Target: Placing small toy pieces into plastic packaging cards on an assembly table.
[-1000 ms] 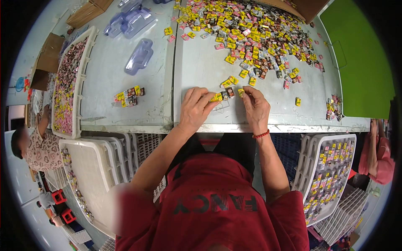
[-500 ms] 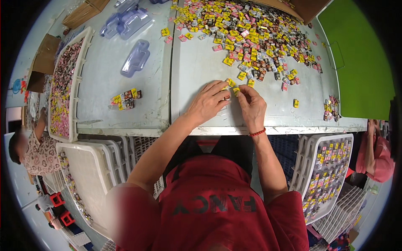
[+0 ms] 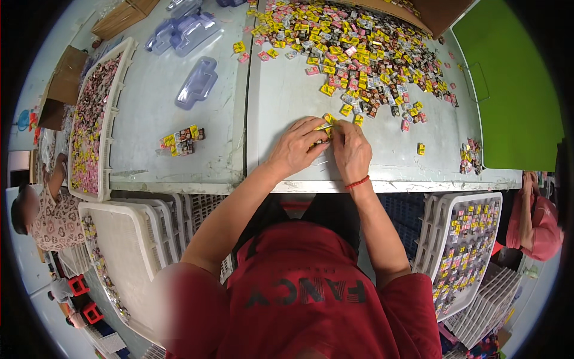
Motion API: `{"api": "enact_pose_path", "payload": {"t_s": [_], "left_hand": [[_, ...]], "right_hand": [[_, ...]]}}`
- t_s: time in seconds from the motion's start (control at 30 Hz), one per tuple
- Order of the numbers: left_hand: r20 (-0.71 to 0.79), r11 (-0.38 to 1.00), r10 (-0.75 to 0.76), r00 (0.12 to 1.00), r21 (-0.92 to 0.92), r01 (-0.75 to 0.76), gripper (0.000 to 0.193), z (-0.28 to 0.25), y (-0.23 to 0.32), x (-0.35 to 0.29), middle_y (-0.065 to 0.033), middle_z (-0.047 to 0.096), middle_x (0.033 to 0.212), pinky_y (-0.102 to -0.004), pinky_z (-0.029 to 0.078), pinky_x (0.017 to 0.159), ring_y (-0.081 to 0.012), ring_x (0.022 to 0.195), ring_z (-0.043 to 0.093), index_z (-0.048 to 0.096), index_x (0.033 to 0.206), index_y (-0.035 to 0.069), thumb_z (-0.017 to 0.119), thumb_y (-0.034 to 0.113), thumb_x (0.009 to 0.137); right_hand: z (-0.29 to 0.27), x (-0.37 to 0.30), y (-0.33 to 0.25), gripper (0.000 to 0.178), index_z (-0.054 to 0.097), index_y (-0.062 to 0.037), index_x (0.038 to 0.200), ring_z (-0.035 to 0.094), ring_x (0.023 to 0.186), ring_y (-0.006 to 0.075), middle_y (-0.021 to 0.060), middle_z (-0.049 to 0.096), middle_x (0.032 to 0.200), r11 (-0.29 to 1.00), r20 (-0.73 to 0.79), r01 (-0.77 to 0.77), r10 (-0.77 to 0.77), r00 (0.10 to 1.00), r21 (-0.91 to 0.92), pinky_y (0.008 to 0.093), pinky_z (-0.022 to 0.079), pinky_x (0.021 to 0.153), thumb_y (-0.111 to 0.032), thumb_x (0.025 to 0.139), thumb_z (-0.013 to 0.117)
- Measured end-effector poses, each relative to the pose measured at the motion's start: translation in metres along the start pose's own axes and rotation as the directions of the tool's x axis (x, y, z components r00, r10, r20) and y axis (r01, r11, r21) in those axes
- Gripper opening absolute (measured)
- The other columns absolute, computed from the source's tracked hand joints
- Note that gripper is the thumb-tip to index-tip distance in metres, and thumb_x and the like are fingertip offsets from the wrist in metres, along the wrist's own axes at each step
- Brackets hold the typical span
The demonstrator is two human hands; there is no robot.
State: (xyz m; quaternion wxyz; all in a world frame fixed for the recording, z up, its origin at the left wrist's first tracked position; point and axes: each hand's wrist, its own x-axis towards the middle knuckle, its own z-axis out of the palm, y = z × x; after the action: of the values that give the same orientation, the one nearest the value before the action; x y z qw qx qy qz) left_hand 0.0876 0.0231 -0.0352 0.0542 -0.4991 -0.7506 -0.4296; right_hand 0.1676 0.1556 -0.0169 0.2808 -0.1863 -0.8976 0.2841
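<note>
On the white table near its front edge, my left hand point(image 3: 294, 148) curls its fingers around a cluster of small boxes point(image 3: 329, 119), with a bit of clear plastic showing under it. My right hand point(image 3: 353, 151) meets it from the other side, fingertips pinched over a small yellow box that they mostly hide. One loose yellow box point(image 3: 358, 119) lies just beyond the right fingers. Past my hands spreads a large heap of small boxes point(image 3: 365, 66) in yellow, pink, brown and white.
Left on the table lie a filled pack of boxes point(image 3: 181, 141), an empty clear plastic tray point(image 3: 196, 84) and more stacked trays point(image 3: 182, 35). A white crate of boxes point(image 3: 109, 173) stands farther left. Racks of crates point(image 3: 439, 269) flank me below. A green board point(image 3: 508, 90) borders the right.
My right hand has moved left and closed in on the cluster, bringing the yellow box against it. My left hand stays almost where it was.
</note>
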Motion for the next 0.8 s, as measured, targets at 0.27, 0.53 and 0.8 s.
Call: {"api": "enact_pose_path", "payload": {"t_s": [0.27, 0.53, 0.8], "left_hand": [[0.049, 0.990, -0.125, 0.991, -0.063, 0.128, 0.025, -0.006, -0.001, 0.002, -0.0161, 0.059, 0.116, -0.0396, 0.047, 0.089, -0.0340, 0.106, 0.057, 0.055, 0.113, 0.002, 0.051, 0.004, 0.088], [0.050, 0.995, -0.098, 0.994, -0.019, 0.099, 0.029, -0.004, 0.000, 0.003, -0.0165, 0.059, 0.115, -0.0396, 0.048, 0.089, -0.0346, 0.105, 0.058, 0.054, 0.116, 0.000, 0.046, -0.002, 0.088], [0.070, 0.993, -0.118, 0.990, 0.013, 0.118, 0.029, -0.008, 0.003, 0.003, -0.0175, 0.060, 0.118, -0.0394, 0.047, 0.092, -0.0343, 0.110, 0.057, 0.055, 0.115, 0.000, 0.047, -0.002, 0.087]], "right_hand": [[-0.028, 0.022, 0.019, 0.025, 0.067, -0.0067, 0.101, 0.062, 0.080, 0.0277, 0.0090, 0.064, 0.094, 0.928, 0.204, 0.335, -0.364, 0.909, 0.165, 0.0358, 0.050, 0.069, -0.010, 0.076, 0.072], [-0.024, 0.043, 0.029, 0.026, 0.070, -0.0099, 0.095, 0.057, 0.092, 0.0237, 0.0029, 0.062, 0.096, 0.768, 0.368, 0.625, -0.626, 0.688, 0.137, 0.0356, 0.044, 0.083, -0.016, 0.070, 0.075], [-0.014, 0.036, 0.035, 0.020, 0.069, -0.0101, 0.089, 0.058, 0.092, 0.0231, 0.0018, 0.063, 0.095, 0.783, 0.278, 0.597, -0.621, 0.733, 0.173, 0.0355, 0.044, 0.082, -0.014, 0.071, 0.075]]}}
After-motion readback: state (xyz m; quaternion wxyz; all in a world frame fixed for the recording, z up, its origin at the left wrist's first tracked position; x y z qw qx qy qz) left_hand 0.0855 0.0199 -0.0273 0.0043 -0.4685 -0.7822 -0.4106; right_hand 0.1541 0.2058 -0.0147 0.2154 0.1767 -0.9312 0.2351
